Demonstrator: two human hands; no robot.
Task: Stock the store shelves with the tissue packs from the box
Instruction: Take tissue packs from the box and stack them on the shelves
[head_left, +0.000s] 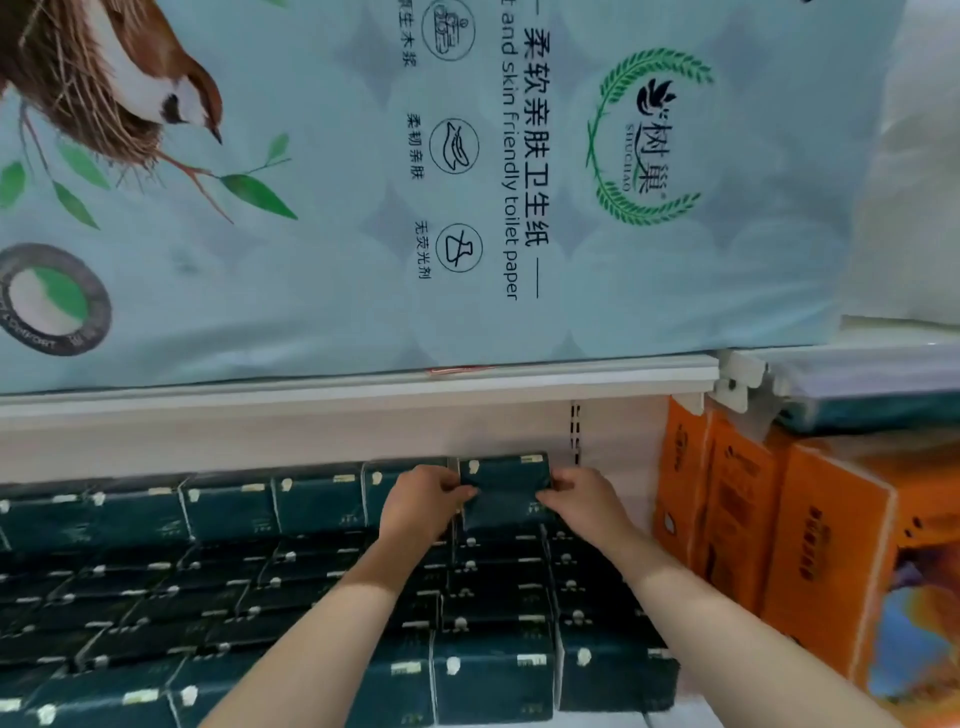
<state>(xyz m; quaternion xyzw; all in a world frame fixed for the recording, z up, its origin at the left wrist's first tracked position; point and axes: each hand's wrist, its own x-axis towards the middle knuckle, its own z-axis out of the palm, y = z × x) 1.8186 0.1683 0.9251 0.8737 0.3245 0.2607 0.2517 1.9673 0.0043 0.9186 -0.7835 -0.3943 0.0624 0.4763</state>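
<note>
A dark green tissue pack stands at the back right of the lower shelf, against the white rear wall. My left hand grips its left edge and my right hand grips its right edge, fingers curled onto its face. Several more dark green tissue packs fill the shelf in rows in front of it and to its left. The box is out of sight.
Orange tissue packages stand close to the right of the green rows. The white edge of the upper shelf runs overhead, carrying a large pale blue toilet paper bale. A slotted shelf upright sits behind the held pack.
</note>
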